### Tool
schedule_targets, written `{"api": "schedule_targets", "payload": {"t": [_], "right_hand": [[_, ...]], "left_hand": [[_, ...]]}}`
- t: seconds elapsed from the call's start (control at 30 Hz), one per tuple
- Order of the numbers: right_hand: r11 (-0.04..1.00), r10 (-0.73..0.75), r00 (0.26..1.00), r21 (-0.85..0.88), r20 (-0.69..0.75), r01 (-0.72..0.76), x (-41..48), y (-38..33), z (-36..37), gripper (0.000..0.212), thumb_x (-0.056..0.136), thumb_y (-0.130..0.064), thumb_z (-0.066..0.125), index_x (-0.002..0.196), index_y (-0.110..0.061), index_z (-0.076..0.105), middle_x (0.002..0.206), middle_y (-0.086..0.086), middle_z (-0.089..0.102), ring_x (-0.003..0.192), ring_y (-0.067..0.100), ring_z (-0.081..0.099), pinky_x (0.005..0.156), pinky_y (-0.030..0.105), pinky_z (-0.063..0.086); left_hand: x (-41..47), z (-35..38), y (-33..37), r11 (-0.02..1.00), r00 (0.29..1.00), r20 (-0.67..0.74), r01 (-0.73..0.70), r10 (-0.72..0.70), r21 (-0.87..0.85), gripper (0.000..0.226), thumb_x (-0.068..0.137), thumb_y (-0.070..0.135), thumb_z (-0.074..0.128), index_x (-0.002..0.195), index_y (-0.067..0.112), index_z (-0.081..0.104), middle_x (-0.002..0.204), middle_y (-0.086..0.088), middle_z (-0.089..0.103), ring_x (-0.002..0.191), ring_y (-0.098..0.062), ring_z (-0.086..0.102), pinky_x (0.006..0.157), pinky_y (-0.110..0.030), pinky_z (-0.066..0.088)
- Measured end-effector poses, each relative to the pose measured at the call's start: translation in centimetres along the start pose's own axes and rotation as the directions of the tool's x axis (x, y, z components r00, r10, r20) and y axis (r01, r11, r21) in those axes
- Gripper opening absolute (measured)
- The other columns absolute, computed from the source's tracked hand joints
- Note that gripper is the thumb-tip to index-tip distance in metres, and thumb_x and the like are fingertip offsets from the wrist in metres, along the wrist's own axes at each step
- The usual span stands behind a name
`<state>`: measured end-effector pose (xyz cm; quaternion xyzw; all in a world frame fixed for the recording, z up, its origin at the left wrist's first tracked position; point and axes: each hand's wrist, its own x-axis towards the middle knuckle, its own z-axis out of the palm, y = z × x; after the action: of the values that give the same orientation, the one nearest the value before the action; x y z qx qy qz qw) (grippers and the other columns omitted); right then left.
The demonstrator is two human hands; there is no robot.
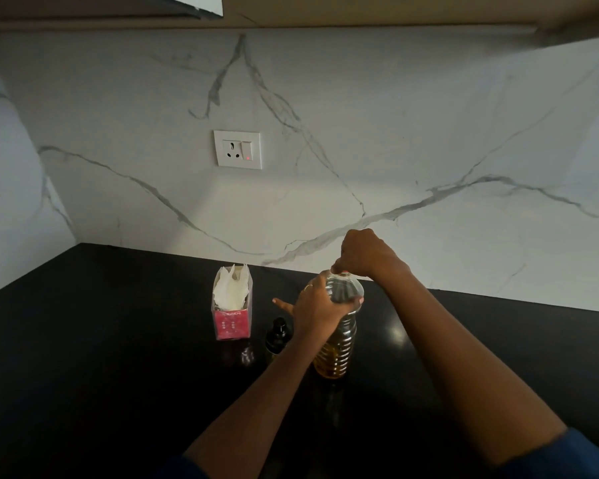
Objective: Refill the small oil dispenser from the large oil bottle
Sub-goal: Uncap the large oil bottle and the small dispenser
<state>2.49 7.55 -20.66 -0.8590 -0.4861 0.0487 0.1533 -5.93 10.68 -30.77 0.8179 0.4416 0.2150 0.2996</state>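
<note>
The large oil bottle (336,344) stands upright on the dark surface (101,340), its lower part amber with oil. The left hand (317,311) wraps its shoulder, likely to steady it, while the right hand (362,254) pinches the cap on top, probably to twist it. The small dark dispenser (276,337) waits just left, beside a tissue box (231,311).

Both forearms stretch forward, bare; left hand (317,312) wraps round the shoulder of the large oil bottle (336,350) — one finger poking out loose, a ring (307,287) on another; right hand (365,254) sits right above it, wrist bent down, fingertips pinching the cap (341,272).
</note>
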Motion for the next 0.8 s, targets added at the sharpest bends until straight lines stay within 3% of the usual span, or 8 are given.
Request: {"api": "schedule_targets", "payload": {"t": [0.07,0.1,0.17,0.33,0.47,0.67,0.8], "right_hand": [[0.996,-0.011,1.000,0.090,0.001,0.011,0.0,0.3,-0.4,0.029,0.076,-0.018,0.071,0.096,0.003,0.066,0.093,0.015,0.068,0.077,0.023,0.064,0.065,0.029,0.051],[0.991,-0.011,1.000,0.134,-0.010,0.012,0.1,0.5,-0.5,0.029,0.074,-0.015,0.070,0.096,0.004,0.067,0.097,0.019,0.069,0.082,0.027,0.066,0.071,0.034,0.054],[0.977,0.001,0.999,0.215,-0.049,0.009,-0.2,1.3,-0.7,0.027,0.073,-0.013,0.068,0.093,0.004,0.069,0.095,0.020,0.070,0.085,0.029,0.068,0.077,0.037,0.056],[0.851,0.111,0.984,0.525,-0.142,-0.020,-1.9,3.7,-0.1,0.021,0.073,-0.011,0.072,0.091,-0.002,0.066,0.087,0.013,0.068,0.079,0.025,0.069,0.079,0.035,0.058],[0.721,0.228,0.964,0.690,-0.138,-0.072,-4.3,7.2,3.6,0.021,0.072,-0.009,0.074,0.088,-0.007,0.060,0.085,0.011,0.065,0.080,0.025,0.063,0.076,0.038,0.056],[0.649,0.289,0.957,0.729,0.031,-0.219,-8.0,10.7,12.1,0.024,0.071,-0.010,0.077,0.087,-0.009,0.058,0.085,0.006,0.065,0.082,0.019,0.064,0.074,0.028,0.054],[0.687,0.256,0.956,0.669,0.144,-0.285,-9.7,12.0,17.2,0.031,0.071,-0.010,0.078,0.091,-0.017,0.056,0.089,0.003,0.065,0.083,0.013,0.063,0.066,0.014,0.044]], "left_hand": [[0.2,0.3,-0.1,0.995,1.000,0.014,-0.011,0.013,-0.096,0.087,0.072,0.062,0.064,0.142,0.025,0.029,0.145,-0.002,0.040,0.136,-0.023,0.034,0.112,-0.061,0.008],[0.3,0.5,-0.2,0.985,1.000,0.012,-0.026,0.028,-0.170,0.086,0.072,0.057,0.067,0.142,0.023,0.029,0.144,-0.003,0.041,0.133,-0.022,0.037,0.112,-0.052,0.024],[0.4,1.0,-0.2,0.958,0.999,0.011,-0.045,0.051,-0.284,0.085,0.072,0.047,0.072,0.141,0.020,0.032,0.139,-0.003,0.044,0.127,-0.019,0.042,0.102,-0.035,0.040],[1.0,1.3,-0.6,0.944,0.997,-0.022,-0.073,0.070,-0.321,0.083,0.070,0.043,0.075,0.139,0.018,0.036,0.135,-0.004,0.047,0.123,-0.018,0.045,0.091,-0.025,0.041],[1.0,1.7,-0.6,0.929,0.995,-0.053,-0.098,0.084,-0.357,0.083,0.067,0.044,0.077,0.137,0.016,0.041,0.130,-0.005,0.051,0.120,-0.019,0.049,0.094,-0.029,0.046],[1.0,1.8,-0.5,0.930,0.993,-0.088,-0.104,0.078,-0.351,0.079,0.070,0.041,0.076,0.136,0.018,0.040,0.132,-0.006,0.047,0.120,-0.018,0.046,0.087,-0.021,0.039],[0.8,1.8,-0.6,0.931,0.991,-0.099,-0.122,0.093,-0.344,0.082,0.072,0.043,0.075,0.139,0.016,0.037,0.135,-0.007,0.047,0.122,-0.020,0.046,0.090,-0.022,0.039]]}}
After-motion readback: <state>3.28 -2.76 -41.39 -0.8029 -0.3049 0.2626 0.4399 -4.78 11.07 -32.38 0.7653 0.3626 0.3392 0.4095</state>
